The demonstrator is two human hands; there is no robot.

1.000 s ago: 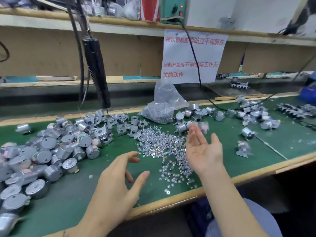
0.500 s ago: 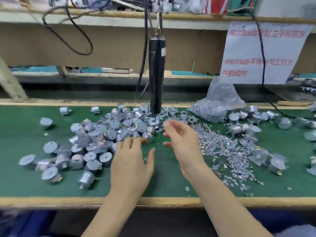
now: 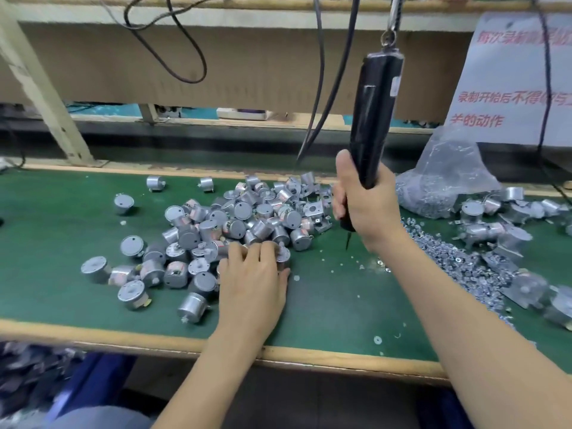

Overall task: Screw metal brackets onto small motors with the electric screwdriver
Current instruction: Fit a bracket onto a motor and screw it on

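Green-matted bench (image 3: 46,258) under a cardboard-backed shelf carries a heap of small silver cylindrical motors (image 3: 216,224), with bent metal brackets (image 3: 312,209) at its far right edge. Half a second ago the black hanging electric screwdriver (image 3: 376,119) hung free. Now the right hand (image 3: 365,202) is wrapped round its lower barrel, bit pointing down above the mat. The left hand (image 3: 252,283) has moved forward and lies palm down on the heap's near motors; whether it grips one, I cannot tell.
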